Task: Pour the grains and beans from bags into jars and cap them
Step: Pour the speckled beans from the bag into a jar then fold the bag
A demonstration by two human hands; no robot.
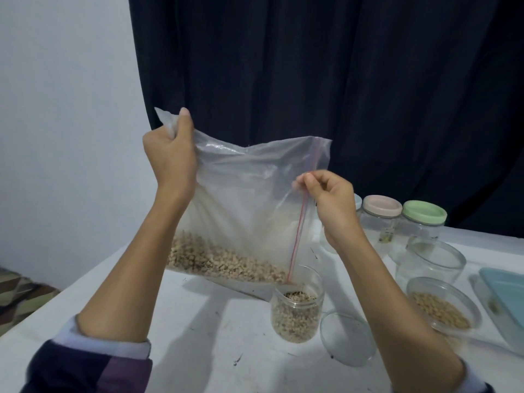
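Your left hand (170, 157) grips the bag (249, 199) by its closed bottom corner, fingers curled tight round the bunched plastic, and holds it high. Keep that corner up: it looks to be what sends the beans (221, 262) sliding down toward the mouth, and a small lift or drop there should set the flow.

The beans lie along the low edge of the bag, above the table (198, 330), heaped toward the red zip strip (297, 236). A slow tilt seems safer than a shake, since the plastic is limp and a heap could slip all at once.

Your right hand (331, 199) pinches the zip edge between thumb and fingertips, pulling the mouth open. Hold it taut so the opening stays narrow, like a spout.

The bag's lowest corner sits at the rim of the open jar (296, 316), already well filled. Keep the corner inside the rim and judge when to stop early, leaving room for a cap. The clear lid (347, 338) lies just beside the jar on the right, ready. Further right stand another bean jar (442, 307), an empty jar (433, 259) and capped jars (397, 219) behind.
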